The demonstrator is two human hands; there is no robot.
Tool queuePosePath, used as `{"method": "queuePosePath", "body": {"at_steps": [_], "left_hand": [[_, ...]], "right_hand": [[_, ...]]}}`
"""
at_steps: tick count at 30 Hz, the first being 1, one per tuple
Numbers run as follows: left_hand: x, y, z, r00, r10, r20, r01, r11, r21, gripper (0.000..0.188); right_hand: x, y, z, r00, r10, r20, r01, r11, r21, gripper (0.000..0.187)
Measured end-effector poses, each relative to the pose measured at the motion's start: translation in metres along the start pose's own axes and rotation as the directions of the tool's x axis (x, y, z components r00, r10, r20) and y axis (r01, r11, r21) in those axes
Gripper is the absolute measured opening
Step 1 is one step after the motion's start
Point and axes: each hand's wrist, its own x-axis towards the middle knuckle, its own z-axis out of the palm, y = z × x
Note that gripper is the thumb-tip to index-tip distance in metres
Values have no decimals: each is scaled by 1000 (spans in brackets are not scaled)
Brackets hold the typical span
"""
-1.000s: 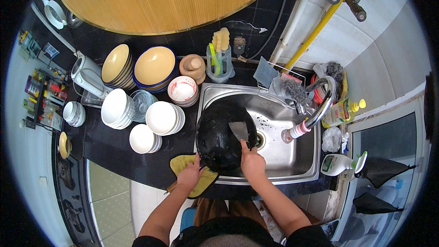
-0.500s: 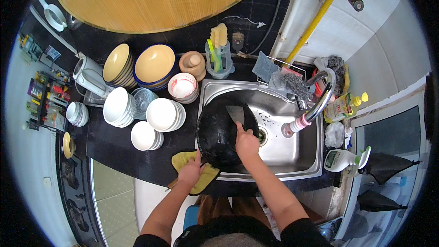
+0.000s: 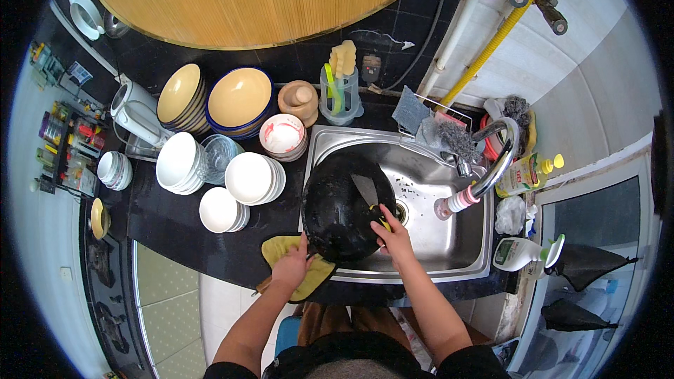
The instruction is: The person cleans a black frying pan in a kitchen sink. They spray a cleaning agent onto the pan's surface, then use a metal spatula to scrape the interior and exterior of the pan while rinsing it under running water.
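A black wok (image 3: 337, 203) sits tilted in the left part of the steel sink (image 3: 449, 238), its dark inner surface facing up. My left hand (image 3: 291, 269) grips its near-left rim, at the handle end, over a yellow-green cloth (image 3: 278, 247). A brown handle end (image 3: 264, 285) pokes out beneath that hand. In my right hand (image 3: 394, 237) is a scraper (image 3: 364, 188) with a flat grey metal blade and a yellow-and-black handle. The blade lies over the wok's right side; whether it touches the surface I cannot tell. Dark bits of debris (image 3: 407, 184) dot the sink floor.
Left of the sink stand stacked white bowls (image 3: 251, 178), cream bowls (image 3: 239, 97) and glass bowls (image 3: 221, 156). The faucet (image 3: 491, 168) arches over the sink's right side. Behind are a wire rack (image 3: 428, 119) and a utensil holder (image 3: 339, 98). A dish soap bottle (image 3: 523, 174) and spray bottle (image 3: 519, 253) stand right.
My right hand has drawn back toward me and to the right, its hold shifting from over the blade to the scraper's handle. The left hand stays at the wok's rim.
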Motion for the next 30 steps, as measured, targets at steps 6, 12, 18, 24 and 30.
{"method": "queuePosePath", "body": {"at_steps": [6,12,18,24,30], "left_hand": [[2,-1,1,1000,11,-22,-11,1000,-7,72],[1,-2,-1,1000,13,-10,-13,1000,-10,72],[1,4,-5,1000,-7,14,7,1000,0,71],[0,2,-3,1000,-1,-5,1,999,46,71],[2,2,-6,999,-14,37,14,1000,2,71]], "right_hand": [[-23,21,9,986,-159,-54,146,972,-186,42],[-6,-26,21,982,-151,-115,72,857,-511,43],[-18,-45,8,988,-141,-57,71,760,-646,43],[-21,-38,5,979,-199,-45,115,719,-686,40],[9,-57,22,981,-184,-67,83,699,-710,39]]}}
